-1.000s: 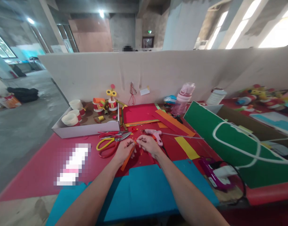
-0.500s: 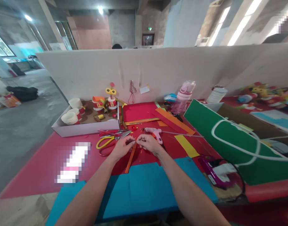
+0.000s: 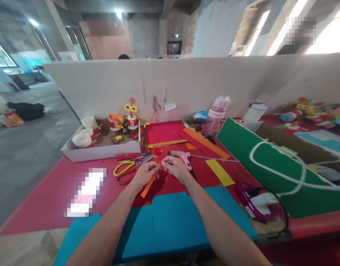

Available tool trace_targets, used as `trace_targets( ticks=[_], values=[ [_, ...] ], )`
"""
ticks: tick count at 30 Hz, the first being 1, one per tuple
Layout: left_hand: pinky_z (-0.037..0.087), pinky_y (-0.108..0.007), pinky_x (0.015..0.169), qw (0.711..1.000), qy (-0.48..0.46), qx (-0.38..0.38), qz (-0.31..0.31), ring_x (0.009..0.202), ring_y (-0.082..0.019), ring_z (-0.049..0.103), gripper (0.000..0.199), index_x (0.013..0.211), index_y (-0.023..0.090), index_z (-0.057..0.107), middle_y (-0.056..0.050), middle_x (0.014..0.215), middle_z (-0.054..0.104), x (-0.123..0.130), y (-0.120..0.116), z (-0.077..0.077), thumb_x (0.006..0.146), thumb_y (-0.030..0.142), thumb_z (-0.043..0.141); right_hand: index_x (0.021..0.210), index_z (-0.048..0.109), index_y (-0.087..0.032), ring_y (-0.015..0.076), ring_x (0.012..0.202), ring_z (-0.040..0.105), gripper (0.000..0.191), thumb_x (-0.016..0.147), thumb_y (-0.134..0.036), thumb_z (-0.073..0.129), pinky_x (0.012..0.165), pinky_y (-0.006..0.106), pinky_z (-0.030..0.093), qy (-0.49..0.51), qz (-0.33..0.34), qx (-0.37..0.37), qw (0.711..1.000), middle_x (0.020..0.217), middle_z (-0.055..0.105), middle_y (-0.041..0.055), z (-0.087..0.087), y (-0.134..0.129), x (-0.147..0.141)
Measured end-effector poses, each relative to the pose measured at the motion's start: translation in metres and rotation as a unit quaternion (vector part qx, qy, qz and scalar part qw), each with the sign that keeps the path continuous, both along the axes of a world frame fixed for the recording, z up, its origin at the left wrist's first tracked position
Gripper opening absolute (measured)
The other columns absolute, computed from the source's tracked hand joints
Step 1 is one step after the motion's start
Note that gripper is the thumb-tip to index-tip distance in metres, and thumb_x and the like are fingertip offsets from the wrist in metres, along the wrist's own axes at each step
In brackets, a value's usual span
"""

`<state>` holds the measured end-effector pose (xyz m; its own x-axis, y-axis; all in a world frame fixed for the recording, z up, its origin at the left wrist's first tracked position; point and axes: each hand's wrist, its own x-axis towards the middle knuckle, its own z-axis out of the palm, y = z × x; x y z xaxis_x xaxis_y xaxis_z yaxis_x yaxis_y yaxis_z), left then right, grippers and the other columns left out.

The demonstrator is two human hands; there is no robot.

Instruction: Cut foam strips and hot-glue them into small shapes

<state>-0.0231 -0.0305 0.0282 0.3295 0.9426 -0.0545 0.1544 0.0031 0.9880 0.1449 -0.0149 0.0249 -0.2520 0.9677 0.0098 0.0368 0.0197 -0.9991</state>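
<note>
Red table [image 3: 47, 201]: cup figure [image 3: 132, 122] in box [image 3: 108, 152] looks finished; orange strip [image 3: 148, 186], seemingly unfinished, pinched by left hand [image 3: 144, 173]; right hand [image 3: 175, 168] close beside, grip unclear.

Blue paper sheets [image 3: 172, 221] line the near edge of the red-covered surface [image 3: 42, 207]. A white cardboard tray [image 3: 103, 151] stands at its far left corner. Yellow-handled metal scissors [image 3: 137, 163] and a pink glue gun [image 3: 183, 155] lie around its middle.

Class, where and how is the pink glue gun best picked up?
Probably by its handle, from the near right: the pink glue gun lies with its nozzle pointing left and its handle slanting back toward the person, just beyond the right hand. Keep nearer than the pale stick trailing right.
</note>
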Motion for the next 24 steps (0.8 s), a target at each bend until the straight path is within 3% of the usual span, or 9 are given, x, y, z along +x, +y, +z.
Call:
trace_targets(
  ticks=[18, 24],
  values=[
    [0.038, -0.02, 0.05, 0.999, -0.024, -0.02, -0.008, 0.047, -0.01, 0.05, 0.025, 0.074, 0.016, 0.059, 0.001, 0.053, 0.059, 0.0007, -0.0013, 0.0023, 0.074, 0.041, 0.063, 0.071, 0.056, -0.019, 0.0061, 0.041, 0.035, 0.022, 0.07, -0.04, 0.063, 0.04, 0.02, 0.023, 0.003, -0.036, -0.02, 0.999, 0.051, 0.053, -0.0044, -0.0026, -0.0039, -0.0061],
    [0.044, -0.023, 0.053, 0.983, -0.148, -0.105, 0.013, 0.052, -0.013, 0.058, 0.034, 0.085, 0.015, 0.061, -0.003, 0.06, 0.063, -0.0038, -0.0013, 0.0064, 0.075, 0.048, 0.064, 0.072, 0.057, -0.018, 0.0072, 0.046, 0.043, 0.032, 0.063, -0.047, 0.07, 0.045, 0.021, 0.033, 0.116, -0.073, -0.057, 0.989, 0.055, 0.053, -0.0046, -0.0083, 0.0012, -0.0049]
  ],
)
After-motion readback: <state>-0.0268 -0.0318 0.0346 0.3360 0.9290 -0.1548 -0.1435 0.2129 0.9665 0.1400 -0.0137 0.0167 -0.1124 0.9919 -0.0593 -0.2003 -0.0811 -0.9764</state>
